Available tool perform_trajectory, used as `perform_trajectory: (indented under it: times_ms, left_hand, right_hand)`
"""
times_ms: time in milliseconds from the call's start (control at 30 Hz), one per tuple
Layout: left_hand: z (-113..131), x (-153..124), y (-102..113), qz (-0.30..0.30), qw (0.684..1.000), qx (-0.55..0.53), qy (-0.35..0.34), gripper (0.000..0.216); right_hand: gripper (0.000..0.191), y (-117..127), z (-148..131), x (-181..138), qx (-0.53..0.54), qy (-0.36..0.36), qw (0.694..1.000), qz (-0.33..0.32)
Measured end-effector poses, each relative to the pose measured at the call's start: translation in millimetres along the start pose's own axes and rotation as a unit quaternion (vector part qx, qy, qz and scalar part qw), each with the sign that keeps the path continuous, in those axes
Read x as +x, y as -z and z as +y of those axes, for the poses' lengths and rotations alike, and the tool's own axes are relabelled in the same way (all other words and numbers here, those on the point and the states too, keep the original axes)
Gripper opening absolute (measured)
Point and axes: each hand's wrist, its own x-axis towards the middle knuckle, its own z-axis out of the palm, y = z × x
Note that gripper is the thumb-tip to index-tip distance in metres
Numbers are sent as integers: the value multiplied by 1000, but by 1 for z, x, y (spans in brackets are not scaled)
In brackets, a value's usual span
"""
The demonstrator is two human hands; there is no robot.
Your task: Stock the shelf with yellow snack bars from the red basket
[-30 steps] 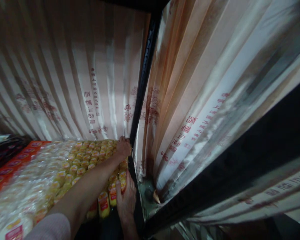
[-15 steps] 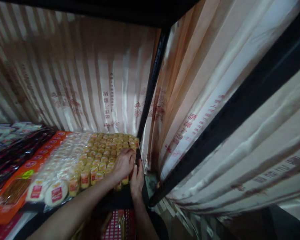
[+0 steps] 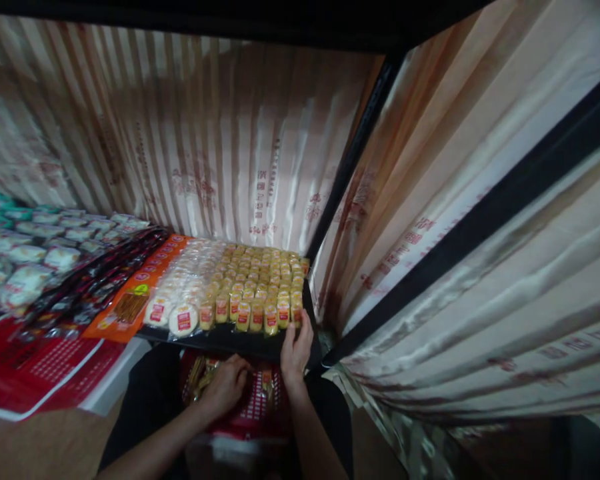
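My left hand (image 3: 226, 385) is over a red basket (image 3: 255, 408) between my knees, its fingers bent and pressed together. Whatever it holds, if anything, is hidden. Small golden wrapped packets (image 3: 200, 375) lie in the basket beside it. My right hand (image 3: 298, 347) rests at the front right corner of the shelf (image 3: 260, 343), fingers stretched upward. Its fingertips touch or nearly touch the last of the yellow wrapped cakes (image 3: 296, 308), which stand in close rows with red labels facing me.
Left of the cakes lie round white packs (image 3: 183, 320), an orange bag (image 3: 130, 303), dark shiny packs (image 3: 97, 277) and white packets (image 3: 63, 257). A red bag (image 3: 45, 370) hangs at lower left. Black posts (image 3: 353, 163) and pleated curtains (image 3: 240, 153) close in the back and right.
My left hand has moved from the cakes' right end down to the basket. My right hand stays by the shelf corner. The view has shifted left, showing more of the shelf and basket.
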Motion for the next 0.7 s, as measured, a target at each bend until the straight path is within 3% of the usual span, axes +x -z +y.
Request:
perform_trajectory:
  times_ms: [133, 233, 300, 400, 500, 700]
  left_hand:
    - [-16, -11, -4, -2, 999, 17, 42, 27]
    - [-14, -10, 2, 24, 999, -3, 26, 27]
    - [-11, -7, 4, 24, 999, -10, 19, 27]
    - [-17, -3, -5, -27, 999, 3, 42, 29]
    - [-36, -2, -22, -112, 988, 42, 99, 29]
    - [-87, 0, -37, -158, 968, 66, 184, 24]
  right_hand:
    - [42, 11, -8, -47, 0, 49, 997, -57]
    - [39, 15, -8, -65, 3, 62, 993, -98]
    - [36, 14, -7, -72, 14, 69, 985, -159]
    - [32, 7, -5, -86, 7, 81, 956, -283]
    - [29, -5, 4, -106, -25, 37, 923, -382]
    - [25, -29, 27, -129, -22, -25, 908, -417]
